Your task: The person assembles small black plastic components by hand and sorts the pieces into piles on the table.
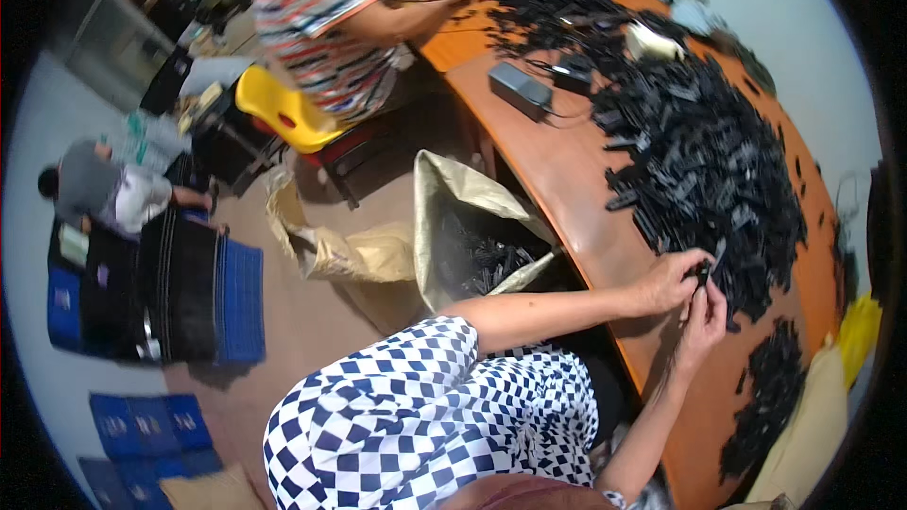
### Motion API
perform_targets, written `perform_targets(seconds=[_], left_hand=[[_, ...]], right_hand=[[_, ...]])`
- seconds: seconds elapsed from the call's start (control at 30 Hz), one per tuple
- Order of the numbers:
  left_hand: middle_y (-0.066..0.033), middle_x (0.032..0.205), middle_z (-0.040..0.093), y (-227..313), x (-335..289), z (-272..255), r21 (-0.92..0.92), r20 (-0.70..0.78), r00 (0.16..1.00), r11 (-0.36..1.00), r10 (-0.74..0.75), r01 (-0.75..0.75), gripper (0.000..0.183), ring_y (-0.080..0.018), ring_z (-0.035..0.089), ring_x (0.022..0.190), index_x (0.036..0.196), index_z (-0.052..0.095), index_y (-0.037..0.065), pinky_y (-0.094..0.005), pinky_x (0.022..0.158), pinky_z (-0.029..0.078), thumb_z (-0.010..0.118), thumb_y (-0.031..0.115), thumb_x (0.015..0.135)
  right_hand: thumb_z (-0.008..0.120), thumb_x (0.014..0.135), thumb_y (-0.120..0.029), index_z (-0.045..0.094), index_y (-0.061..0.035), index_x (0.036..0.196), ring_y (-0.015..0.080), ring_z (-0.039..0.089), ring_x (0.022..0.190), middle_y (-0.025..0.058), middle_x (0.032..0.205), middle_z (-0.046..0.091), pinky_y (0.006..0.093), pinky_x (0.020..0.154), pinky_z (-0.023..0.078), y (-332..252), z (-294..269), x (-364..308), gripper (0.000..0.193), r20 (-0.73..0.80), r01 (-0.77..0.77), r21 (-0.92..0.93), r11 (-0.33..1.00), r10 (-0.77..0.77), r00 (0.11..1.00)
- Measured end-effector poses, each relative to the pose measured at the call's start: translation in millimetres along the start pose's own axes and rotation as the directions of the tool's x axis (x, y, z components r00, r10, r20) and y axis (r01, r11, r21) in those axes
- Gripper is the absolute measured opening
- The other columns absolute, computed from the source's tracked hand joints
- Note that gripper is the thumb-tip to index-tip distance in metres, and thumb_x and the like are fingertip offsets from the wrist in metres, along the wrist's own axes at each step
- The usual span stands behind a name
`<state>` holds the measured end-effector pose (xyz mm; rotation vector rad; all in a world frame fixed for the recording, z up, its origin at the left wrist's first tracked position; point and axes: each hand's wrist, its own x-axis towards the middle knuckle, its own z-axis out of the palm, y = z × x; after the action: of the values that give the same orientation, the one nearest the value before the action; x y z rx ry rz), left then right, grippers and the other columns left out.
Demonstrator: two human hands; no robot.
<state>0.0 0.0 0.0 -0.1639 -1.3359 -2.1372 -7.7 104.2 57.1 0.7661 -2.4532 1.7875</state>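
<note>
My left hand [669, 281] and my right hand [701, 323] meet over the table's edge, fingers closed and almost touching. Between their fingertips is a small black piece [701, 272], apparently plastic, pinched from both sides. A thin grey, blade-like strip [720, 252] sticks up beside the left fingertips. Which hand holds that strip, if either, I cannot tell. Just beyond my hands lies a large heap of small black parts [699, 151]. A smaller pile of black parts [770, 397] is to the right of my right hand.
The orange-brown table [576, 198] carries a black power adapter [520, 92] with cables. Beside its left edge stands an open gold-lined sack [436, 227] with black parts inside. Another person [316, 28] works at the far end near a yellow chair [274, 109]. Blue crates [241, 302] stand left.
</note>
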Motion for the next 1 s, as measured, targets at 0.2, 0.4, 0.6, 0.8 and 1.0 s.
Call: perform_targets(seconds=[0.2, 0.4, 0.6, 0.8, 1.0], left_hand=[[-0.0219, 0.096, 0.059, 67.4, -92.6, -189.1, 0.491, -0.039, 0.983, 0.853, -0.180, 0.176, 0.041, -0.0314, 0.060, 0.088, 0.121, 0.045, 0.000, -0.0384, 0.079, 0.048, 0.047, 0.003, 0.081], [-0.0097, 0.094, 0.059, 78.1, -104.7, -209.2, 0.350, 0.007, 0.971, 0.911, -0.237, 0.220, 0.036, -0.0152, 0.056, 0.085, 0.117, 0.049, 0.000, -0.0292, 0.073, 0.048, 0.055, 0.009, 0.083], [-0.0092, 0.090, 0.064, 88.9, -111.5, -218.7, 0.372, -0.204, 0.953, 0.883, -0.224, 0.287, 0.024, -0.0141, 0.058, 0.084, 0.102, 0.059, -0.002, -0.0298, 0.073, 0.049, 0.058, 0.017, 0.088], [-0.0075, 0.086, 0.063, 82.0, -108.5, -226.6, 0.272, -0.216, 0.954, 0.926, -0.207, 0.263, 0.022, -0.0120, 0.058, 0.080, 0.100, 0.059, -0.002, -0.0280, 0.069, 0.049, 0.059, 0.016, 0.087], [-0.0049, 0.078, 0.061, 103.5, -117.3, -223.2, 0.218, -0.243, 0.935, 0.925, -0.257, 0.311, 0.019, -0.0088, 0.058, 0.065, 0.098, 0.058, 0.000, -0.0249, 0.058, 0.048, 0.060, 0.015, 0.086]], right_hand=[[0.055, 0.093, -0.006, 0.061, -0.0029, 0.108, 0.0016, 0.042, 0.059, -0.0041, 0.078, 0.057, 0.0159, 0.051, 0.030, 55.6, 201.1, -94.7, 0.017, -0.018, -0.119, 0.462, 0.879, 0.143, 0.990], [0.053, 0.094, -0.007, 0.059, 0.0008, 0.106, 0.0063, 0.050, 0.075, 0.0023, 0.098, 0.059, 0.0192, 0.063, 0.040, 44.9, 224.3, -104.6, 0.015, -0.092, 0.148, 0.246, 0.958, -0.129, 0.987], [0.058, 0.093, -0.012, 0.061, -0.0036, 0.098, 0.0017, 0.040, 0.058, -0.0040, 0.074, 0.054, 0.0177, 0.051, 0.031, 43.3, 247.4, -113.3, 0.010, 0.038, -0.056, 0.518, 0.854, 0.043, 0.998], [0.060, 0.091, -0.011, 0.061, -0.0046, 0.097, 0.0030, 0.043, 0.056, -0.0029, 0.074, 0.056, 0.0165, 0.050, 0.032, 41.1, 250.6, -106.2, 0.008, 0.118, -0.099, 0.530, 0.842, 0.042, 0.992], [0.059, 0.092, -0.010, 0.060, -0.0018, 0.098, 0.0026, 0.044, 0.054, -0.0017, 0.070, 0.055, 0.0168, 0.049, 0.033, 32.3, 246.6, -111.9, 0.011, 0.179, -0.206, 0.590, 0.780, 0.122, 0.976]])
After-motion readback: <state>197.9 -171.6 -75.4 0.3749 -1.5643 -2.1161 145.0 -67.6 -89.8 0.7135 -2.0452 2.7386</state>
